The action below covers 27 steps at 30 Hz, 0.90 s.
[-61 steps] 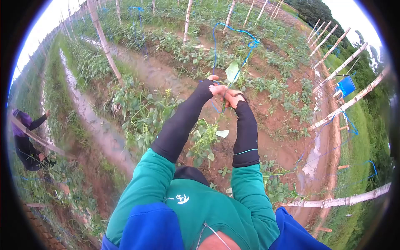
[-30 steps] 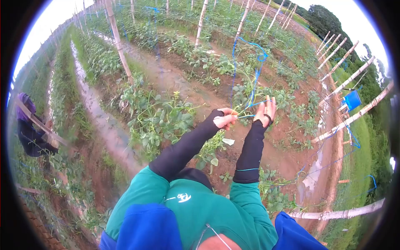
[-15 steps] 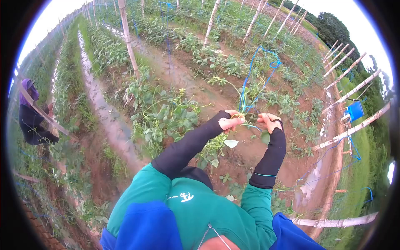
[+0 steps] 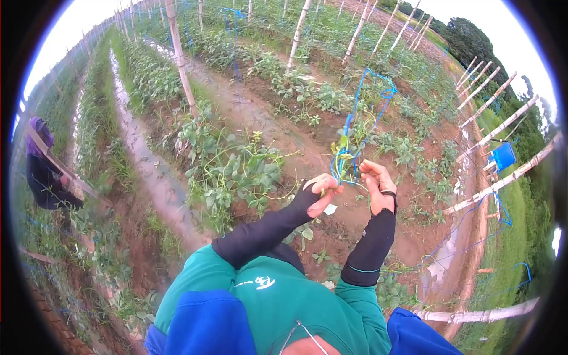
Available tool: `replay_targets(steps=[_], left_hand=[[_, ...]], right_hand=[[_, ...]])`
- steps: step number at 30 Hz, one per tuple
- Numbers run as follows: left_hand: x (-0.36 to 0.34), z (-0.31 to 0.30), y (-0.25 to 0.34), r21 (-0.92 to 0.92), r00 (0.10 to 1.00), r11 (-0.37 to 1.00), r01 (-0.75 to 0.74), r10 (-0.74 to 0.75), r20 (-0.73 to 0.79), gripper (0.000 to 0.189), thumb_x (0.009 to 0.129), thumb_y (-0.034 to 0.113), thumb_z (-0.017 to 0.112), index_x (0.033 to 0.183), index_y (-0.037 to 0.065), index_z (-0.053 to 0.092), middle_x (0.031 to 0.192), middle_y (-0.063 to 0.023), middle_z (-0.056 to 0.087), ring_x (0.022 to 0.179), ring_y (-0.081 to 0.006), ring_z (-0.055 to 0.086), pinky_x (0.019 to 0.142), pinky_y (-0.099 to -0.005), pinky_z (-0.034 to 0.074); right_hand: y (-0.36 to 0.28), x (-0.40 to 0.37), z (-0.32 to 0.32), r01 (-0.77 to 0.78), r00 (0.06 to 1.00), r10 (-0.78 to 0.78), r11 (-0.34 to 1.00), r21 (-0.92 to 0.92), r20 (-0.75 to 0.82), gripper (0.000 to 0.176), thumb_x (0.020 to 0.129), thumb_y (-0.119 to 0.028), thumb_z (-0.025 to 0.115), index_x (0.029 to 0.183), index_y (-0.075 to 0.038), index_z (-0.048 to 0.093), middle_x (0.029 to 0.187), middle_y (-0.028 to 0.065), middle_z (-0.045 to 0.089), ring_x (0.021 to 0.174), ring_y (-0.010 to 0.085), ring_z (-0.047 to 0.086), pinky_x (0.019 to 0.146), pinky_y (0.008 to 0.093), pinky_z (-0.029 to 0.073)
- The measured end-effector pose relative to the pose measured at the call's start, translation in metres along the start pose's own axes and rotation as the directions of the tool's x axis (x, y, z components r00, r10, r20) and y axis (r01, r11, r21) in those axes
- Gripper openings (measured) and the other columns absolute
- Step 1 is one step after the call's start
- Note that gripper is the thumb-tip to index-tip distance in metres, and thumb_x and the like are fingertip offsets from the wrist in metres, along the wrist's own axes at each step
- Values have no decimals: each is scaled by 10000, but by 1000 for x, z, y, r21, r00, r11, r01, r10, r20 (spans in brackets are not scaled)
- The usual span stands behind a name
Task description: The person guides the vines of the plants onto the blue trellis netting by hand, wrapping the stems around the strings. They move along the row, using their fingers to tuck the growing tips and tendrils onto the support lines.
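Observation:
Fingers pinched together, my left hand (image 4: 323, 190) holds a thin green vine (image 4: 341, 155) where it meets the blue string (image 4: 349, 127). The string rises in a long loop beyond my hands, with the vine's leafy tip lying along its lower part. My right hand (image 4: 378, 182) is just to the right, its thumb and fingertips close together at a thin stem; what sits between them is too small to make out. Dark sleeves cover both forearms up to the hands.
Bean-like plants (image 4: 236, 171) grow in rows left of my hands. Wooden stakes (image 4: 182, 59) stand among them. Wet furrows (image 4: 142, 142) run between rows. A person in dark clothes (image 4: 47, 165) is at the far left. A blue container (image 4: 504, 155) hangs by poles (image 4: 503, 183) at right.
My left hand has moved slightly down and left, and my right hand's fingers point more upward. The vine tip now stands up along the string, and the pale leaf below my hands is lower.

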State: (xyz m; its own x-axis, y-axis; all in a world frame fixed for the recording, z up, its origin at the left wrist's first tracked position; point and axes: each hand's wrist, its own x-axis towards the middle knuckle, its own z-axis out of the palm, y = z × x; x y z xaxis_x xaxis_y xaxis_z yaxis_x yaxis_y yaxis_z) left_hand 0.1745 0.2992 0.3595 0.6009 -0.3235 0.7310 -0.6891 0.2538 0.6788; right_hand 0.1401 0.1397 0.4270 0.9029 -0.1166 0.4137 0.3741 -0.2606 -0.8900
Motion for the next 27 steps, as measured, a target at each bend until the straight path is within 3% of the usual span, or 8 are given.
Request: replay_targets(steps=[7, 9, 10, 12, 14, 20, 22, 27], left_hand=[[9, -11, 38, 126, 970, 988, -88, 56, 237, 245, 680, 50, 476, 925, 70, 471, 746, -44, 516, 757, -252, 486, 693, -322, 388], [14, -8, 47, 163, 972, 981, -104, 66, 226, 262, 691, 119, 514, 948, 71, 514, 919, -72, 500, 833, -241, 484, 709, -356, 378], [17, -9, 45, 177, 975, 979, -102, 63, 213, 262, 691, 119, 514, 948, 71, 514, 919, -72, 500, 833, -241, 484, 709, -356, 378], [22, -10, 39, 161, 978, 966, -203, 192, 80, 275, 715, 150, 526, 982, 82, 526, 1034, -102, 458, 946, -251, 445, 789, -381, 345], [30, -26, 39, 113, 966, 970, -213, 192, 171, 273, 729, 193, 536, 980, 86, 541, 1219, -133, 309, 1053, -261, 369, 853, -379, 306], [62, -43, 18, -480, 983, 858, 183, -163, 83, 505, 778, 218, 477, 1231, 139, 268, 1281, -116, 226, 1066, -248, 381, 840, -361, 353], [74, -51, 40, -847, 985, 519, 111, -170, 25, 560, 785, 200, 454, 1262, 167, 162, 1288, -118, 209, 1058, -254, 393, 857, -390, 345], [98, -95, 87, -888, 988, 440, -133, -18, -156, 517, 805, 192, 400, 1262, 176, 157, 1249, -131, 285, 1017, -259, 435, 878, -413, 330]], right_hand=[[48, -36, 55, -60, 977, 25, 986, 157, 214, 304, 718, 41, 406, 1014, 18, 474, 977, 125, 518, 930, 220, 491, 835, 308, 371], [68, -38, 52, -318, 946, 51, 325, 891, 319, 290, 781, -116, 343, 991, 28, 481, 993, 141, 500, 936, 237, 482, 845, 319, 355], [67, -44, 55, -302, 899, 434, 530, 793, 53, 301, 780, -115, 348, 1005, 43, 470, 1042, 139, 472, 977, 227, 453, 865, 322, 330], [59, -53, 49, -161, 986, 155, 980, -114, -58, 291, 814, -128, 356, 1032, 15, 483, 1033, 105, 484, 986, 183, 449, 865, 290, 330], [45, -55, 54, -145, 979, 184, 935, 324, -91, 255, 792, -88, 415, 1012, 15, 493, 1007, 126, 495, 955, 206, 462, 832, 316, 350], [53, -65, 45, 137, 987, -155, 948, -286, -40, 218, 684, 86, 499, 842, -42, 578, 942, 124, 548, 917, 206, 510, 784, 282, 388], [71, -72, 47, 78, 994, -89, 985, -155, -60, 229, 663, 88, 523, 835, -50, 584, 908, 106, 551, 926, 209, 508, 777, 276, 392], [65, -78, 43, 154, 981, -181, 942, -298, -65, 244, 660, 69, 525, 858, -59, 589, 853, 92, 558, 924, 215, 511, 782, 290, 402]])
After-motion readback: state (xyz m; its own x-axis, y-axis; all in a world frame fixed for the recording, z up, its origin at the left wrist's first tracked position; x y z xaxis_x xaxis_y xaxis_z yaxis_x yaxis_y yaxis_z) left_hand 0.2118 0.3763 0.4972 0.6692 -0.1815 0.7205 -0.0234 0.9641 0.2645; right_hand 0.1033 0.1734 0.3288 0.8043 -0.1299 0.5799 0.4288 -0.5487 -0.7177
